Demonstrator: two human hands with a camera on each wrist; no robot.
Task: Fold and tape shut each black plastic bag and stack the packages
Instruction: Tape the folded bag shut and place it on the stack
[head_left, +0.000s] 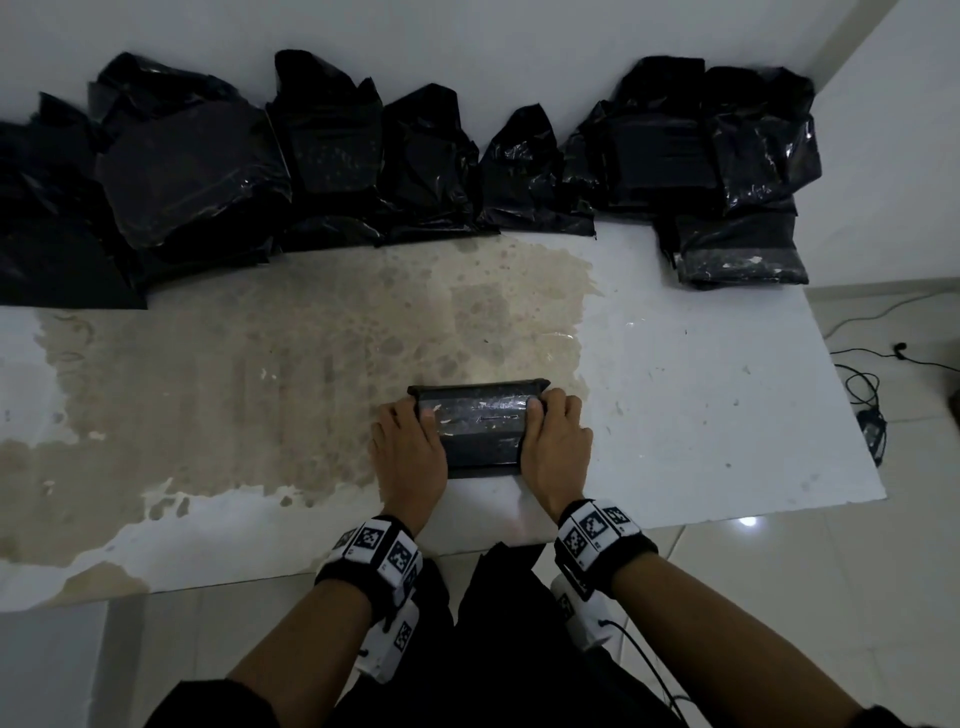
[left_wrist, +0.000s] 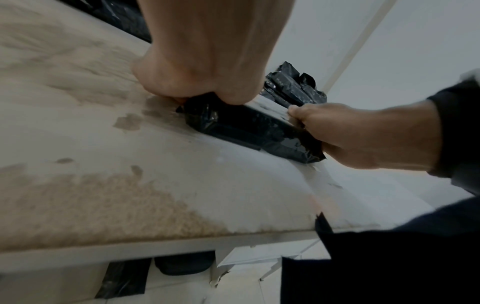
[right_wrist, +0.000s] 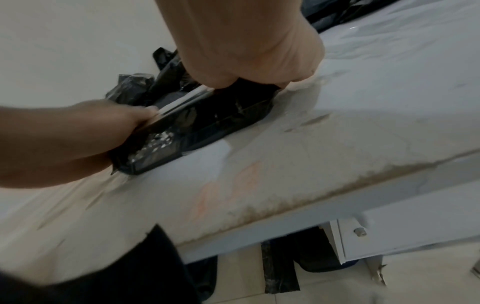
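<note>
While both hands grip its ends, left hand (head_left: 409, 453) and right hand (head_left: 555, 446), the flat taped black plastic package (head_left: 480, 427) sits near the stained white table's (head_left: 701, 395) front edge; loose black bags (head_left: 332, 156) line the wall, taped packages (head_left: 737, 249) stacked far right.

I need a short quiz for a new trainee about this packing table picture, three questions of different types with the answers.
1. True or false: both hands grip the folded black package at its two short ends.
2. Where is the stack of finished packages? A) far right corner of the table B) on the floor C) near left edge
3. Fill in: the row of unfolded black bags lies along the ____.

Key: 1 true: left hand and right hand hold the ends. 2 A. 3 wall.
</note>
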